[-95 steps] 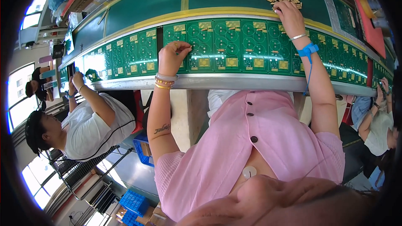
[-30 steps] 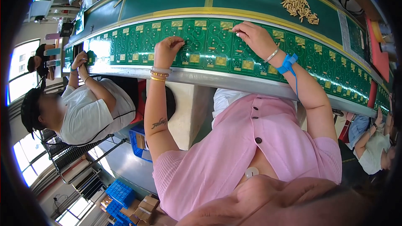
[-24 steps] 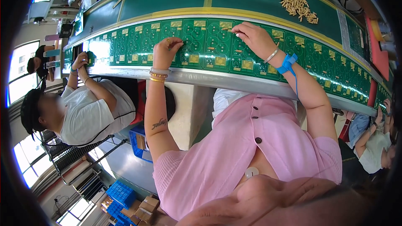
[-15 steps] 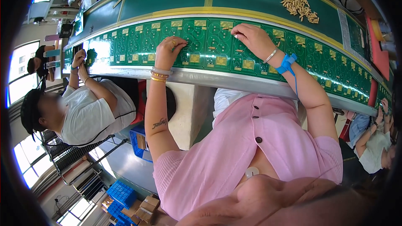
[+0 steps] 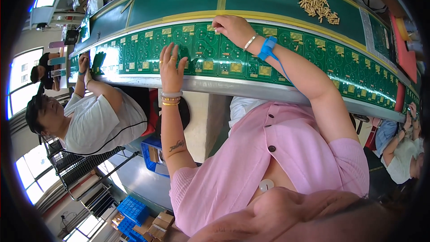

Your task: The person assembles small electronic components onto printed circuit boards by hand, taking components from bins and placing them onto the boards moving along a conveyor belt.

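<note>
A long row of green circuit boards [image 5: 142, 49] lies along the metal rail in front of me. My left hand [image 5: 170, 68] hovers over the boards' near part with its fingers spread, holding nothing. Farther to the right, my right hand [image 5: 233, 29] reaches across to the boards' far edge. Its thumb and forefinger are pinched together there, and whatever is between them is too small to make out. A small tan resistor [image 5: 225, 54] sits on a board just below that hand. A blue wrist strap [image 5: 268, 48] with a cord circles my right wrist.
A heap of small tan cylindrical components [image 5: 315, 5] lies on the green surface beyond the boards. The metal rail [image 5: 210, 83] borders the near side. A person in a white top [image 5: 101, 118] works at the left; another person's hands [image 5: 411, 112] show at the far right.
My right hand has moved left along the boards' far edge, still pinched. My left hand has shifted slightly left and nearer, its fingers going from pinched to spread.
</note>
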Demonstrator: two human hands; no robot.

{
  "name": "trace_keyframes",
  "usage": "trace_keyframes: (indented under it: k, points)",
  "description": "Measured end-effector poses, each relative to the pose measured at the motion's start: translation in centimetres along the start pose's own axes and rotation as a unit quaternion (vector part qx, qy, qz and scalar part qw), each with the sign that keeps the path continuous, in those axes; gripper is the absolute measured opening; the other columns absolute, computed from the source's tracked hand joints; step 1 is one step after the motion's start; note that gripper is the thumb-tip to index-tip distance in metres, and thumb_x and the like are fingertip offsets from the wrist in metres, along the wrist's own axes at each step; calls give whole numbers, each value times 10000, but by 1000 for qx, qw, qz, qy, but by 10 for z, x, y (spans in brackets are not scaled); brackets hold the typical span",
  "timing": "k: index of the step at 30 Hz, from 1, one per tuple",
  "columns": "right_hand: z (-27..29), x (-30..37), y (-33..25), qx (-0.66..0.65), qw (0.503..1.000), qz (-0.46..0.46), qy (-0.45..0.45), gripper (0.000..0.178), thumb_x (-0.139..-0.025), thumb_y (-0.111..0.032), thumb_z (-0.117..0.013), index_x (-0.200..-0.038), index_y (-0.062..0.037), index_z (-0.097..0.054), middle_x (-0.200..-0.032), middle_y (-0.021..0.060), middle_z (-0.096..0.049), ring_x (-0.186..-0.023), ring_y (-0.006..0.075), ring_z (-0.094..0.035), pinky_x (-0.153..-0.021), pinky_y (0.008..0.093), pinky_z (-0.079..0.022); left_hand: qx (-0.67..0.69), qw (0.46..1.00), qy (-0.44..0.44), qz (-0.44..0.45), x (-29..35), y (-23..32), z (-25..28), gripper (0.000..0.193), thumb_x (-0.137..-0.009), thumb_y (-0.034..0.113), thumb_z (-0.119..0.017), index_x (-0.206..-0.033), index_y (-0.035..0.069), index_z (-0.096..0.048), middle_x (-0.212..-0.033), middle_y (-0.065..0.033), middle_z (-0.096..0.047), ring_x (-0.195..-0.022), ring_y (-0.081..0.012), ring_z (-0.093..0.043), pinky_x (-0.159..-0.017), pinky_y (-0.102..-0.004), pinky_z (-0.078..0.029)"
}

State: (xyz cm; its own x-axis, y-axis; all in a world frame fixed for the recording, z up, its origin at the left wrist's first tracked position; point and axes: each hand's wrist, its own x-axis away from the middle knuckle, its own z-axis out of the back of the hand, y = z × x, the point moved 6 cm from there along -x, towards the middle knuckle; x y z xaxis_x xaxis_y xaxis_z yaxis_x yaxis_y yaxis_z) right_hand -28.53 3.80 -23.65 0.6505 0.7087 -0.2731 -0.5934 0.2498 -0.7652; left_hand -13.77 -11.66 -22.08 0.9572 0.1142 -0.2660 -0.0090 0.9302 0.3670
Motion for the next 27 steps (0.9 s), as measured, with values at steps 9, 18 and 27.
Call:
trace_keyframes:
  k: [9,18,27]
  points:
    - [-17,-15,9,29,999,-18,-37,86,-782,-135,-595,-813,-57,-577,-783,89,-620,-752,266,-591,-660,364,-462,-154,984,-17,87,34,-34,-12,632,-845,423,-510,-1267,-36,-405,-1384,-153,-326,-1312,-379,-188,-1039,-495,-185]
    - [-24,-13,6,55,998,-3,-21,66,-778,-129,-594,-804,-68,-592,-782,70,-613,-777,255,-582,-672,357,-462,-147,985,-7,91,37,-34,-8,667,-824,451,-530,-1257,-43,-415,-1369,-153,-351,-1306,-362,-220,-1036,-490,-200]
    - [-15,-6,10,88,988,124,20,149,-743,-85,-608,-888,-103,-642,-902,44,-588,-901,231,-540,-789,336,-460,-138,987,-15,83,30,-28,-16,599,-839,375,-532,-1266,-28,-414,-1378,-136,-346,-1297,-343,-252,-1030,-478,-221]
